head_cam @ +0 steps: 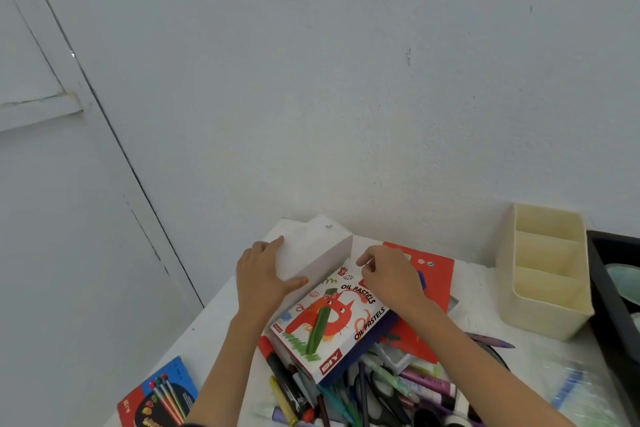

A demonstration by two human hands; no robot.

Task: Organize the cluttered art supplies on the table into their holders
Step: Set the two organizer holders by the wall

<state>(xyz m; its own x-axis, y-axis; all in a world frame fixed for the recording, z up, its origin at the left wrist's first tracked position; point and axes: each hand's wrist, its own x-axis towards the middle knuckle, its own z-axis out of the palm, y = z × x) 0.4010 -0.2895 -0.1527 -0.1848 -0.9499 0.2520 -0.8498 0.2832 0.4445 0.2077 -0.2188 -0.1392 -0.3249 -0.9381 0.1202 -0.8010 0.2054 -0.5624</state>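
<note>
Curling the left hand's (pixel 263 274) fingers (pixel 273 243) round the far side of a white box (pixel 311 253), pressing the thumb on its near face, holding it tilted on the white surface (pixel 214 322). Pinching with the right hand's (pixel 391 279) fingers (pixel 367 258) at the far edge of the oil pastels box (pixel 332 319), lying flat on a heap of markers and pens (pixel 346 392) and partly over a red box (pixel 434 265). Leaving the cream three-compartment holder (pixel 543 274) standing further right, apart from both hands, just beside a black tray (pixel 609 288).
</note>
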